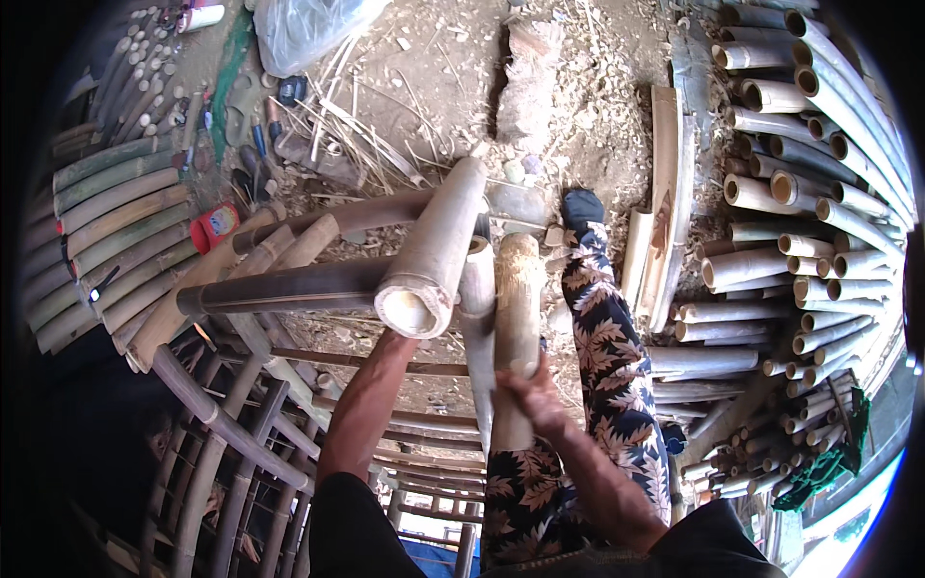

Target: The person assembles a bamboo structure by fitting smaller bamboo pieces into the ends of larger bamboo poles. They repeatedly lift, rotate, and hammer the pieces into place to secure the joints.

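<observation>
My right hand (533, 393) is closed round the lower part of a pale bamboo length (516, 299), which stands out away from me above my thigh, its far end scraped and rough. My left forearm (364, 405) reaches up to a thick grey bamboo tube (438, 236) whose cut, whitish end faces me. That tube hides my left hand, so its fingers do not show. Beneath the thick tube, a dark bamboo pole (289, 287) runs off to the left. A narrower upright bamboo piece (477, 318) stands between the tube and the pale length.
Stacked bamboo tubes (771, 193) fill the right side. Split bamboo lengths (663, 193) lie nearer. At left are a slatted bamboo rack (222, 424), a red container (214, 226) and more bamboo poles (125, 222). Shavings and a plastic bag (313, 34) lie on the ground ahead.
</observation>
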Motion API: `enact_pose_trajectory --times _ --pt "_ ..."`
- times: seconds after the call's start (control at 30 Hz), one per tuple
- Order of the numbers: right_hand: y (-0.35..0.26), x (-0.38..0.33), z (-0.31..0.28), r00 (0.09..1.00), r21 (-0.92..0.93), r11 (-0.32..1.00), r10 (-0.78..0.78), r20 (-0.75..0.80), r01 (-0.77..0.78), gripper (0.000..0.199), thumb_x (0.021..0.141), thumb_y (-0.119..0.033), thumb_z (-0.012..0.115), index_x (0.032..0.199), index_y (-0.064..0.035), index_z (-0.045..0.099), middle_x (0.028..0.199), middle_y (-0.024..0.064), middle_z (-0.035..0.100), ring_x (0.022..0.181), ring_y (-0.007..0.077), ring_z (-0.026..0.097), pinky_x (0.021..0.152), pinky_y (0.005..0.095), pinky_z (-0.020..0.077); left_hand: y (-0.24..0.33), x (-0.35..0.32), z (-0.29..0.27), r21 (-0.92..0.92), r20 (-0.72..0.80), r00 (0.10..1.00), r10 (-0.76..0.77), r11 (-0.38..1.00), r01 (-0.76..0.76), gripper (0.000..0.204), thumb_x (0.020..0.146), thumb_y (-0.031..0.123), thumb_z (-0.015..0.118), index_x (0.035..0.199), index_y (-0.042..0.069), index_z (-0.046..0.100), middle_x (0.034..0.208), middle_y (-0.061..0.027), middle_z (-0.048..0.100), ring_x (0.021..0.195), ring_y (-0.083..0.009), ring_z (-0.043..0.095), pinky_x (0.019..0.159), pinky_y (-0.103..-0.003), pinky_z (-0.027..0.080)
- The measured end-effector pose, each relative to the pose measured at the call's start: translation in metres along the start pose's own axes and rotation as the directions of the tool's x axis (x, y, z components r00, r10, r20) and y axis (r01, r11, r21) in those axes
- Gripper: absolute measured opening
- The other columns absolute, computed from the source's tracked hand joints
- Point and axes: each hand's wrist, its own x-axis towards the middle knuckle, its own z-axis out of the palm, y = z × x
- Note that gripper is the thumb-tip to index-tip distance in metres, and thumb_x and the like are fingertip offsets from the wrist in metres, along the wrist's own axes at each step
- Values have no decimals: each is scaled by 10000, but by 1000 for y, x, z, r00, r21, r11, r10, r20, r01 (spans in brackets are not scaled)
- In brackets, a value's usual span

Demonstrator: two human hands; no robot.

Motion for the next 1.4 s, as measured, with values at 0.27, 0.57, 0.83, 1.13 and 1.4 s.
enact_pose_trajectory --times 0.27,0.57,0.83,1.13,1.4 --pt "-63 -13 9 871 387 918 117 -476 89 672 797 -165 724 1326 -55 325 1010 160 533 831 237 568 785 410 548 -21 -14 27 -99 -86 996 18 995 -27 473 964 371 482 1359 111 480 1378 -101 516 1214 -235 517 1033 -377 443" --pt "-65 78 -123 976 -781 608 -217 9 143 653 825 -266 712 1354 -38 403 1023 149 605 852 253 594 778 412 525 44 -80 9 -172 -767 611 -197 980 100 590 680 123 660 1233 3 492 1218 -204 491 1213 -330 472 1094 -524 316" --pt "-63 43 -12 485 -608 -116 -494 721 786 528 773 -137 704 1233 44 517 1151 209 582 1085 347 559 941 429 468 -73 -170 156 -588 435 396 -809 -588 -555 447 855 535 673 899 127 496 733 -12 489 691 -144 500 649 -326 437" --pt "116 104 159 871 -952 12 399 286 307 521 745 -424 696 1074 -23 652 945 217 674 907 350 667 827 441 523 -105 -135 157 -596 545 341 -766 -639 -486 455 902 514 573 658 142 476 535 -1 429 439 -133 398 422 -329 340" --pt "131 127 155 854 -931 -15 405 327 364 386 834 -322 610 779 59 629 598 212 611 524 276 636 516 442 472 -104 -133 138 -847 526 1 -850 -524 -90 606 910 482 464 769 -74 663 825 -307 657 790 -429 662 723 -500 485"
